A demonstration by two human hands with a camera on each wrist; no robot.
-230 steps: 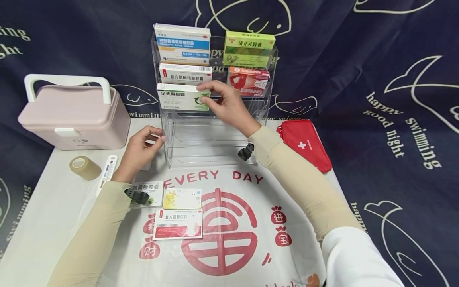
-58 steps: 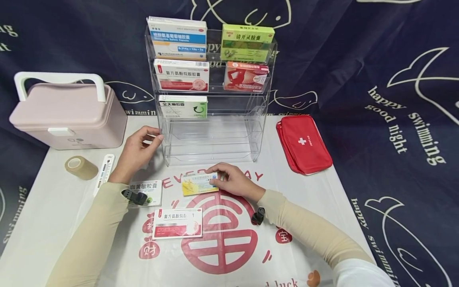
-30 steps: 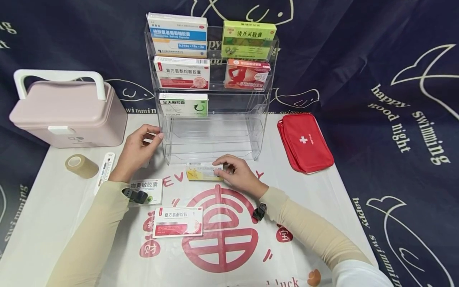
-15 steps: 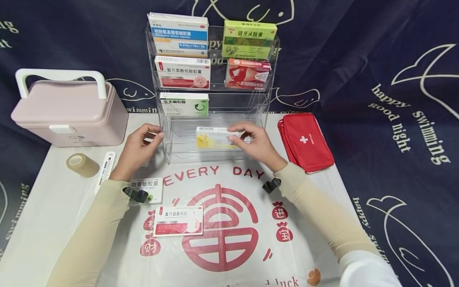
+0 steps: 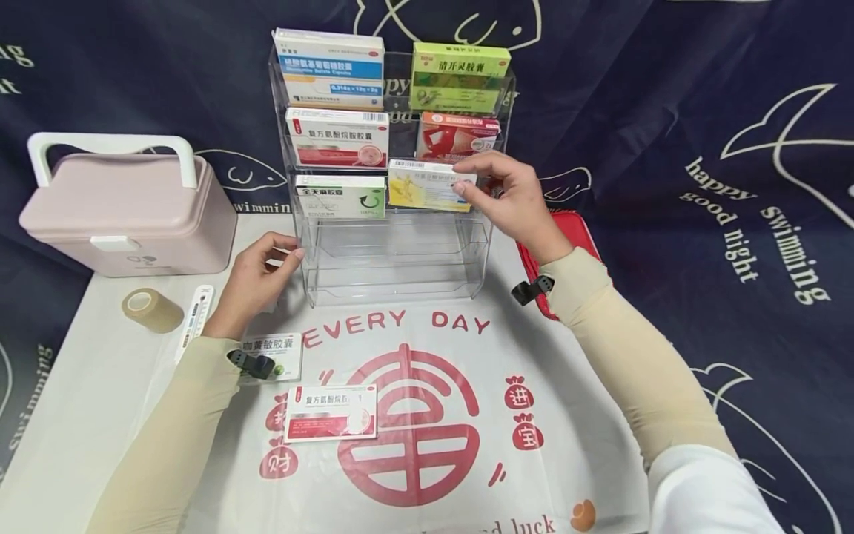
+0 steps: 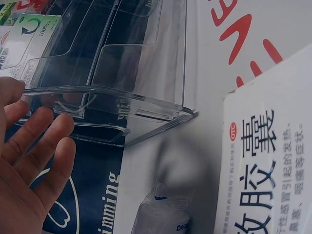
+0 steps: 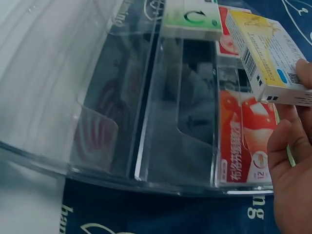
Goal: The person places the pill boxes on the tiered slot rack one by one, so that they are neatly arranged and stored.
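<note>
The right hand pinches a yellow box at the third shelf of the clear rack, beside the green box; the left hand, fingers relaxed, touches the rack's side

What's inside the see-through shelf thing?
The clear rack holds five medicine boxes on its upper tiers; the right hand holds a yellow box at the third tier. Its lower tiers look empty. Box contents are hidden.
</note>
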